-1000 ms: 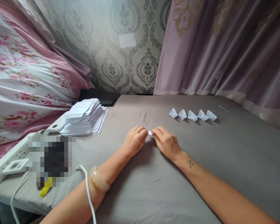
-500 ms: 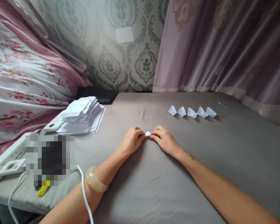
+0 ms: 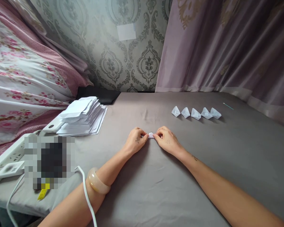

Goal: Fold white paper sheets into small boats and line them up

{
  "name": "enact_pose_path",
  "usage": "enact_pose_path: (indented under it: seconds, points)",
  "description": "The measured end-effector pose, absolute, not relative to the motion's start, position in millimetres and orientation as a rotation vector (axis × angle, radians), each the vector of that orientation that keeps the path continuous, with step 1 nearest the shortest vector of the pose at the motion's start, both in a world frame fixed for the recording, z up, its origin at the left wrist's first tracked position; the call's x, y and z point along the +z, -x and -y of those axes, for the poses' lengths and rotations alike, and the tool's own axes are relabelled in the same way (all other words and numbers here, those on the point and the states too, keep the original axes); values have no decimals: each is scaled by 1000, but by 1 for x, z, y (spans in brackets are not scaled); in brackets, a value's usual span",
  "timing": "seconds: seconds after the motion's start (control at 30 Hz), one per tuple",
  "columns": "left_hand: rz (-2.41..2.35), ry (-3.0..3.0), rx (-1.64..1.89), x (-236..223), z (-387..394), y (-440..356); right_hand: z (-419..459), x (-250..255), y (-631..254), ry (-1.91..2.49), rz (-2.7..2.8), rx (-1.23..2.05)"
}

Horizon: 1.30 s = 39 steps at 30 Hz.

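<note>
A small folded piece of white paper (image 3: 151, 135) is held low over the grey cloth, its middle rising to a peak. My left hand (image 3: 136, 140) pinches its left end between thumb and fingers. At the right end, my right hand (image 3: 167, 138) grips it the same way. Both hands hide the paper's ends. Beyond my right hand, several folded white paper boats (image 3: 196, 114) stand in a row on the cloth.
A tall stack of white paper sheets (image 3: 81, 118) lies at the left, before a black flat item (image 3: 99, 94). White power strips (image 3: 13, 154) and a white cable (image 3: 86, 192) run along the left side, the cable passing over my left forearm. A thin stick (image 3: 228, 106) lies far right.
Both hands keep their pinch on the folded paper, with the fingers shifted slightly along its ends. The view has tilted a little; the boats and stack stay put.
</note>
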<state>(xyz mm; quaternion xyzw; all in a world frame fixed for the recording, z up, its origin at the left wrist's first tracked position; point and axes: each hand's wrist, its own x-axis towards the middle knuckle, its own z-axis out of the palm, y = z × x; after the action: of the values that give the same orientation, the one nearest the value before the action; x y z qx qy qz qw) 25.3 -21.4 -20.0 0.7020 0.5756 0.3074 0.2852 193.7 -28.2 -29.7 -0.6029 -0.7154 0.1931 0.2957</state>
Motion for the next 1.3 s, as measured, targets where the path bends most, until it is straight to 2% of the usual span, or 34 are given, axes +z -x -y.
enact_pose_path:
  seconds: [0.37, 0.7, 0.87, 1.13, 1.3]
  points:
    - [-1569, -1924, 752, -21, 22, -27, 29, -28, -190, 1686, 1937, 428]
    - [-1411, -1881, 827, -28, 20, -21, 36, -29, -193, 1610, 1962, 548]
    - [-1262, -1617, 885, -18, 26, -23, 39, -26, -195, 1473, 1812, 740]
    - [-957, -1220, 1123, -2, 36, -28, 51, -7, -188, 1220, 1328, 1283]
    - [-929, -1235, 1101, 3, 42, -30, 57, -1, -186, 1157, 1236, 1302]
